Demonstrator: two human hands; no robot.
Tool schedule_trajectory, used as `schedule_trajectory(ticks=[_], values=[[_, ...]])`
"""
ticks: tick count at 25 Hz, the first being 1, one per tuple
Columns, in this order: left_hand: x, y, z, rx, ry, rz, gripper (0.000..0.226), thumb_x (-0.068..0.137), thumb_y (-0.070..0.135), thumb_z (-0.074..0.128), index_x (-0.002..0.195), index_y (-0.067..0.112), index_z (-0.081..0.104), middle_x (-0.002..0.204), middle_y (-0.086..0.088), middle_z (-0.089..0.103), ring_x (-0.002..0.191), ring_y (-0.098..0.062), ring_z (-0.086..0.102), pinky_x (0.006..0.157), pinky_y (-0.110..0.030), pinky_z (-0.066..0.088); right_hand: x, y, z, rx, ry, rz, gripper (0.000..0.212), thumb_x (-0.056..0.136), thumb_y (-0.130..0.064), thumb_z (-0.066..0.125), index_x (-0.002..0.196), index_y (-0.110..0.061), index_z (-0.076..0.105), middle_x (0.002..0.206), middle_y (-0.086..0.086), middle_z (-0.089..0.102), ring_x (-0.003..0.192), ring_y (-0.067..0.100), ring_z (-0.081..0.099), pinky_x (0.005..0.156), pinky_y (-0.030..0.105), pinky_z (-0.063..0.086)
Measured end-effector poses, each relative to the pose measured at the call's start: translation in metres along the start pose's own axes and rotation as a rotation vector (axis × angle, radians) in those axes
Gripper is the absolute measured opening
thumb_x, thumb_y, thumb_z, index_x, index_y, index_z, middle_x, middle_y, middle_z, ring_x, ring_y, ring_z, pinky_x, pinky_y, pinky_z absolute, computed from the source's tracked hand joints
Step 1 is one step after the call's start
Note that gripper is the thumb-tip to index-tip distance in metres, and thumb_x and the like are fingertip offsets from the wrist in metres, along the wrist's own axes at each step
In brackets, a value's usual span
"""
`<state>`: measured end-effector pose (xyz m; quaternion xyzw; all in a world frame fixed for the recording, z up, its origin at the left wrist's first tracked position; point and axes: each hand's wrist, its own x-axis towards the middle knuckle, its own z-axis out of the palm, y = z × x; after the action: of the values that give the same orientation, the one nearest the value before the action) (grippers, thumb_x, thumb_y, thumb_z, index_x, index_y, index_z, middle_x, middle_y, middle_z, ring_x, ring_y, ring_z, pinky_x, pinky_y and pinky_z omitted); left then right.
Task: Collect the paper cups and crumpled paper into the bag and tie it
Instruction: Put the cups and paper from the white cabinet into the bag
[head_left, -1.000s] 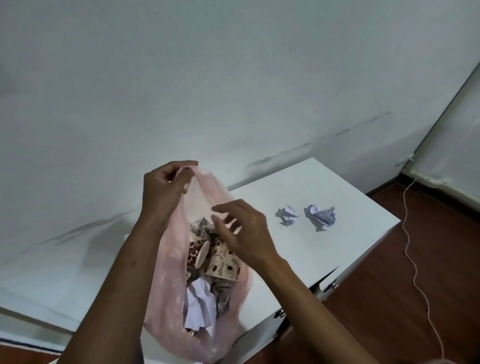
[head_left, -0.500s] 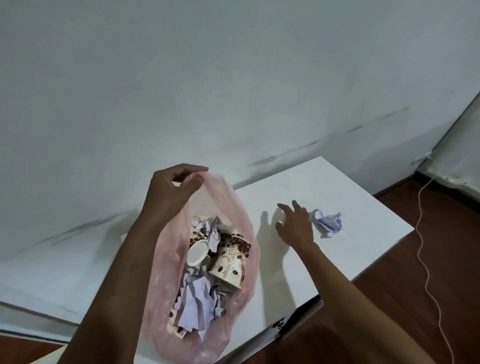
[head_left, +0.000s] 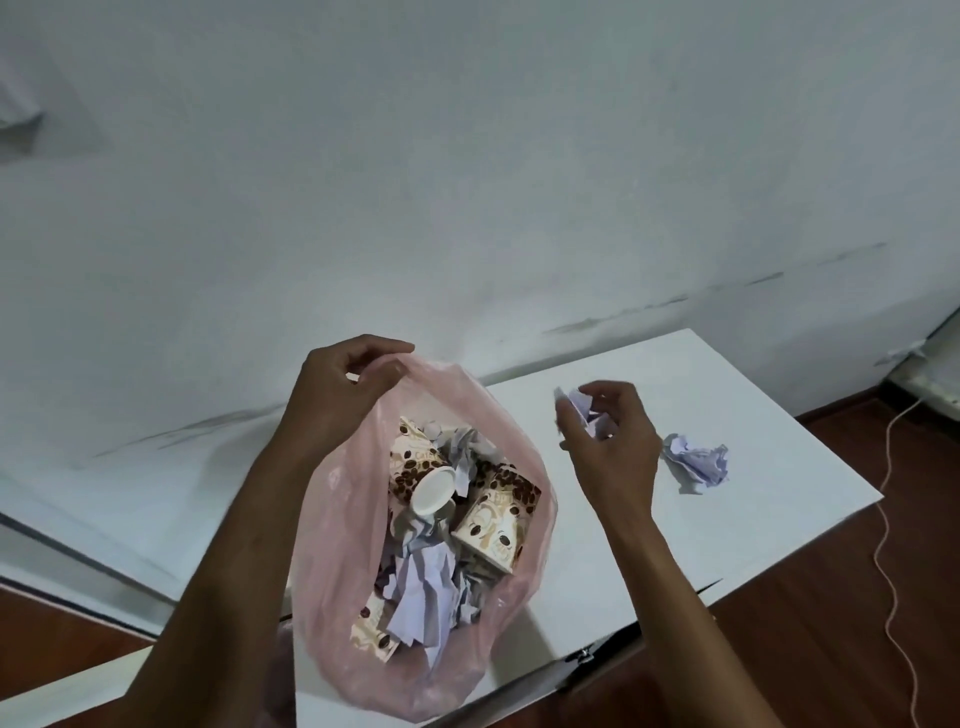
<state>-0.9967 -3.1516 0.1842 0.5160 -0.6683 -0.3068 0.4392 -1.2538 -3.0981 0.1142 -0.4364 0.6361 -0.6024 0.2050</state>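
Left hand (head_left: 347, 382): raised at the far rim of the pink plastic bag (head_left: 332, 545); thumb and fingers pinched together on the rim, holding the mouth up and open.
Right hand (head_left: 610, 441): above the table to the right of the bag, fingers curled and clamped on a crumpled paper ball (head_left: 584, 415); ball is clear of the tabletop.
Bag: sits on the near part of the white table (head_left: 769, 415), mouth wide, sides slack and translucent.
Bag contents: paper cups with a brown coffee-bean print (head_left: 496, 525), one lying with its white base (head_left: 434, 491) turned up; crumpled white paper (head_left: 421, 587) packed between and below them.
Second paper ball (head_left: 696, 462): lies on the table just right of the right hand, not touched.
Table: white top, set against a white wall (head_left: 467, 182); dark wood floor (head_left: 831, 649) at right.
Cable (head_left: 883, 545): thin, white, trails over the floor past the table's right edge.
Bag neck: untied.
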Motion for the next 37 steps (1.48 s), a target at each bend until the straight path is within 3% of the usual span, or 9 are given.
schedule_trajectory(ticks=[5,9,14,17,21,24,29,32,37], values=[[-0.001,0.003,0.006,-0.064,0.025,-0.018,0.022,0.090,0.011,0.064,0.100,0.026,0.076,0.083,0.009,0.075,0.072,-0.012,0.069,0.073,-0.017,0.053,-0.050,-0.060,0.024,-0.038,-0.218,-0.335,0.018,0.078,-0.040,0.077,0.090,-0.035,0.064,0.087,-0.018,0.066,0.072,0.004,0.061,0.058,0.010,0.043],[-0.003,0.011,0.013,-0.108,0.010,0.018,0.021,0.089,0.013,0.064,0.095,0.030,0.076,0.081,0.012,0.075,0.063,-0.006,0.066,0.063,-0.012,0.049,-0.059,-0.042,0.059,-0.499,-0.230,-0.299,0.006,0.083,-0.035,0.072,0.087,-0.031,0.070,0.091,-0.015,0.070,0.090,0.009,0.056,0.061,0.021,0.034],[-0.006,0.011,0.016,-0.131,0.002,0.022,0.021,0.090,0.015,0.064,0.094,0.032,0.076,0.080,0.009,0.075,0.064,-0.006,0.066,0.065,-0.014,0.049,-0.058,-0.030,0.077,-0.477,-0.307,-0.284,0.028,0.096,-0.038,0.058,0.082,-0.019,0.074,0.095,-0.006,0.072,0.090,0.017,0.061,0.072,0.027,0.047],[-0.008,0.011,0.020,-0.145,0.011,0.020,0.019,0.090,0.017,0.064,0.094,0.031,0.076,0.081,0.008,0.075,0.064,-0.008,0.066,0.067,-0.018,0.052,-0.066,-0.034,0.065,-0.451,-0.207,-0.310,0.048,0.101,-0.049,0.037,0.083,-0.028,0.076,0.106,-0.010,0.075,0.092,0.010,0.068,0.071,0.027,0.052],[-0.005,0.010,0.029,-0.152,0.031,0.010,0.018,0.090,0.017,0.064,0.094,0.029,0.076,0.082,0.007,0.075,0.068,-0.016,0.067,0.070,-0.026,0.054,-0.057,-0.038,0.037,-0.440,-0.040,-0.218,0.058,0.095,-0.061,0.034,0.074,-0.025,0.074,0.063,-0.008,0.071,0.054,0.007,0.063,0.059,0.026,0.047],[-0.001,0.013,0.042,-0.191,0.016,-0.004,0.017,0.088,0.014,0.064,0.093,0.025,0.076,0.081,0.005,0.075,0.069,-0.024,0.066,0.068,-0.029,0.054,-0.033,-0.028,0.012,-0.332,0.140,-0.084,0.045,0.094,-0.055,0.040,0.074,-0.022,0.063,0.063,-0.010,0.066,0.054,0.006,0.058,0.058,0.027,0.042],[0.008,0.021,0.071,-0.232,-0.024,-0.006,0.017,0.088,0.013,0.063,0.093,0.022,0.076,0.081,0.000,0.074,0.067,-0.017,0.064,0.061,-0.018,0.051,0.008,0.027,-0.005,-0.361,0.162,0.129,0.019,0.090,-0.042,0.050,0.094,-0.025,0.057,0.095,-0.011,0.064,0.092,0.016,0.061,0.073,0.031,0.041],[0.014,0.022,0.085,-0.232,-0.040,-0.009,0.018,0.087,0.014,0.062,0.091,0.025,0.076,0.078,0.000,0.074,0.067,-0.016,0.063,0.062,-0.021,0.053,0.027,0.076,-0.014,-0.566,0.039,0.232,0.035,0.088,-0.033,0.057,0.119,-0.016,0.058,0.126,0.008,0.058,0.122,0.030,0.048,0.094,0.037,0.039],[0.021,0.021,0.106,-0.197,-0.061,-0.003,0.019,0.087,0.013,0.063,0.089,0.028,0.075,0.077,0.002,0.074,0.066,-0.019,0.063,0.065,-0.030,0.054,0.047,0.120,-0.034,-1.014,-0.043,0.190,0.054,0.084,-0.032,0.059,0.137,-0.024,0.049,0.155,0.008,0.030,0.145,0.036,0.018,0.116,0.053,0.017]])
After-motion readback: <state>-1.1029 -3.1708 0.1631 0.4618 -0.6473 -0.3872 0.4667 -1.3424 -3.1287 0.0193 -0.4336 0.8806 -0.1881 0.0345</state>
